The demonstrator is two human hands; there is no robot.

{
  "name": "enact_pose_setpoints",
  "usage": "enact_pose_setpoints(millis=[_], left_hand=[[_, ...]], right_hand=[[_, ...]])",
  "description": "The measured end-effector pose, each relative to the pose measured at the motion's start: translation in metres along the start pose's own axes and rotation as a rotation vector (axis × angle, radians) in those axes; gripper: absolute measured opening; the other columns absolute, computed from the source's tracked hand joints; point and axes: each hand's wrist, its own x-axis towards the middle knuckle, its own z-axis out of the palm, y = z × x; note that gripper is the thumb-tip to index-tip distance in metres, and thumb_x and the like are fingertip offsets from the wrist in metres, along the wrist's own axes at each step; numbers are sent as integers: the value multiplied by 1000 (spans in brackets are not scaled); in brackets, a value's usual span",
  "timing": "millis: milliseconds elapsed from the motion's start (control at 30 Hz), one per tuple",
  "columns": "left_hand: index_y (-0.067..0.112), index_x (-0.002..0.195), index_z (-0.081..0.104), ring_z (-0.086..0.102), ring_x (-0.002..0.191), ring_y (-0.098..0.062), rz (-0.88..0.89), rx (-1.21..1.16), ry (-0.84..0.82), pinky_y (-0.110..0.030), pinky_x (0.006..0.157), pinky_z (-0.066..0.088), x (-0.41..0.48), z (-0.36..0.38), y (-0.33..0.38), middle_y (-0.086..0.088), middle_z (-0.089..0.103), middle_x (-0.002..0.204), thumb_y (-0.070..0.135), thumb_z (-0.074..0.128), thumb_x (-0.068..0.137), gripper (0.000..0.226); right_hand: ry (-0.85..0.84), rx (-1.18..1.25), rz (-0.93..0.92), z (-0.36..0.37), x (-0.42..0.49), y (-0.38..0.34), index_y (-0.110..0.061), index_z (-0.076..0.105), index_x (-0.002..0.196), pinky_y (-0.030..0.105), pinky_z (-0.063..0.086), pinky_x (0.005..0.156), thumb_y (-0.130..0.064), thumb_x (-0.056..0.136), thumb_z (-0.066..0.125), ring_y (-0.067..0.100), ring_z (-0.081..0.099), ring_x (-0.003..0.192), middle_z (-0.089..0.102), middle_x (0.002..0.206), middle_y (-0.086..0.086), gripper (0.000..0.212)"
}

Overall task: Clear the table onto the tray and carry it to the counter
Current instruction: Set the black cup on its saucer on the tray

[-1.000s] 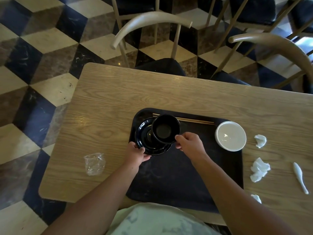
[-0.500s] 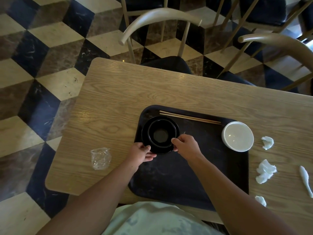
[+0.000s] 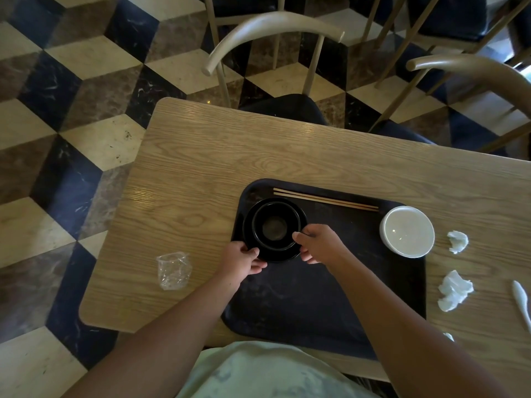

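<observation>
A black tray [image 3: 321,305] lies on the wooden table [image 3: 218,156]. At its far left corner a black bowl [image 3: 275,226] sits upright inside a black plate [image 3: 250,219]. My left hand [image 3: 241,261] pinches the plate's near-left rim. My right hand [image 3: 319,244] holds the bowl's right rim, thumb on top. A pair of wooden chopsticks [image 3: 324,199] lies along the tray's far edge. A white bowl [image 3: 407,231] rests on the tray's right edge.
On the table left of the tray lies a crumpled clear plastic cup [image 3: 173,270]. Right of the tray are crumpled white tissues [image 3: 455,290] [image 3: 458,241] and a white spoon [image 3: 521,303]. Two wooden chairs [image 3: 275,27] [image 3: 471,67] stand at the far side.
The black bowl was tilted above the plate a second ago; my right hand lowered it flat into the plate. My left hand stayed on the plate's rim.
</observation>
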Motion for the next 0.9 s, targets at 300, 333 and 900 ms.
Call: enact_pose_setpoints(millis=[300,333,900], left_hand=[[4,97,57,76,67,-21,109,234,49,-35,65,62,10,-13,9,-16,72,83,5,58,97,1],[2,99,57,76,67,-21,109,249,49,-35,65,63,10,-14,9,-18,72,82,5,58,97,4],[4,87,54,75,63,-21,138,323,-6,-40,67,63,14,-19,13,-14,71,76,4,59,96,10]], right_hand=[[-137,-262,-13,-15,4,-13,-16,52,77,32,50,66,-34,100,54,20,55,57,58,70,9,30],[-144,-284,-14,-16,4,-14,-15,54,78,32,52,67,-34,100,54,20,56,59,59,72,9,29],[-109,-550,-41,-31,12,-36,-13,67,100,40,60,86,-39,98,57,28,74,85,75,92,16,28]])
